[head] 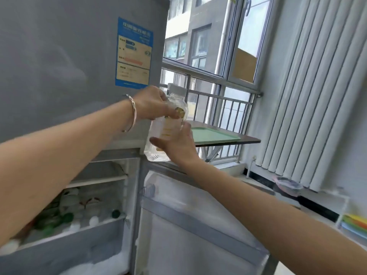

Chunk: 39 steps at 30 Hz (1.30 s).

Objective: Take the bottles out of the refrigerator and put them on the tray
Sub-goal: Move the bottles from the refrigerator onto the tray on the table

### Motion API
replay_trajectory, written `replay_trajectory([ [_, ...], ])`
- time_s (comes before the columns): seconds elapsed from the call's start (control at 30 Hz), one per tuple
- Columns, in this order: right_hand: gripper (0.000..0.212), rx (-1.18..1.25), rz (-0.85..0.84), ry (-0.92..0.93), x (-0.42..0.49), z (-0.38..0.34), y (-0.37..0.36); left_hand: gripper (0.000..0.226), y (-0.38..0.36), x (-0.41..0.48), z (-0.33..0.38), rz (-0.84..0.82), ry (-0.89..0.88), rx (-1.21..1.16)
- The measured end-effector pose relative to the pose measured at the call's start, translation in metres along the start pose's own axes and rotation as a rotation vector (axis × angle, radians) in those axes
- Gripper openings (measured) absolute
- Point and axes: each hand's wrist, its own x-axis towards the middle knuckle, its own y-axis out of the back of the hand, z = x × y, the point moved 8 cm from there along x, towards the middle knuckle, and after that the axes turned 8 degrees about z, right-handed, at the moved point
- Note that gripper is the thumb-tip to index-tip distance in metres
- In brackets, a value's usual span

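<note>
Holding one clear bottle [168, 126] in both hands at the right edge of the refrigerator [59, 66], short of the tray [214, 134].

The left hand [155, 104] gripped the bottle's shoulder under its white cap, while the right hand [176, 143] cupped the lower body, thumb across the front. The bottle hung slightly tilted above the refrigerator's open lower door [198, 225]. The green tray lay well apart, to the refrigerator's right. The bottle was probably cold and perhaps damp, so loosening either grip too early could have dropped it onto that door. More bottles [69, 215] waited inside the refrigerator's lower compartment.
</note>
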Motion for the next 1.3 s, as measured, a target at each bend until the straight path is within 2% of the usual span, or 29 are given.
replay_trajectory([
  [0.13,0.092,-0.036,0.154,0.02,0.056,0.009,0.036,0.082,-0.018,0.03,0.018,0.128,-0.009,-0.287],
  [0.17,0.092,-0.014,0.188,-0.022,0.07,0.016,0.044,0.081,-0.028,0.039,0.014,0.131,0.036,-0.369],
  [0.23,0.093,0.014,0.221,-0.109,0.098,0.036,0.055,0.059,-0.054,0.054,0.006,0.106,0.108,-0.422],
  [0.27,0.093,0.011,0.21,-0.128,0.111,0.044,0.057,0.053,-0.07,0.06,0.002,0.081,0.137,-0.398],
  [0.37,0.094,-0.057,0.139,-0.138,0.144,0.071,0.05,0.061,-0.119,0.075,-0.015,-0.006,0.222,-0.412],
  [0.5,0.083,-0.206,0.053,-0.122,0.173,0.113,0.021,0.062,-0.165,0.1,-0.036,-0.047,0.287,-0.426],
  [0.6,0.076,-0.21,-0.005,-0.107,0.195,0.127,0.004,0.059,-0.184,0.121,-0.048,-0.024,0.285,-0.388],
  [0.67,0.074,-0.213,-0.043,-0.133,0.209,0.135,-0.008,0.068,-0.191,0.133,-0.056,0.016,0.295,-0.386],
  [0.73,0.062,-0.226,-0.069,-0.112,0.221,0.139,-0.018,0.071,-0.197,0.143,-0.061,0.037,0.305,-0.4],
  [0.83,0.041,-0.229,-0.106,-0.1,0.234,0.146,-0.031,0.063,-0.205,0.151,-0.065,0.044,0.317,-0.379],
  [0.93,0.059,-0.217,-0.094,-0.111,0.24,0.152,-0.034,0.063,-0.209,0.157,-0.069,0.04,0.319,-0.363],
  [1.07,0.076,-0.169,-0.113,-0.245,0.234,0.155,-0.032,0.064,-0.205,0.151,-0.062,-0.004,0.304,-0.348],
  [1.13,0.069,-0.241,-0.091,-0.185,0.227,0.146,-0.024,0.065,-0.196,0.145,-0.054,0.004,0.266,-0.328],
  [1.2,0.059,-0.274,0.021,-0.077,0.216,0.129,-0.011,0.061,-0.18,0.137,-0.047,0.028,0.212,-0.263],
  [1.3,0.027,-0.257,0.105,0.079,0.185,0.098,-0.001,0.029,-0.14,0.117,-0.04,0.121,0.125,-0.098],
])
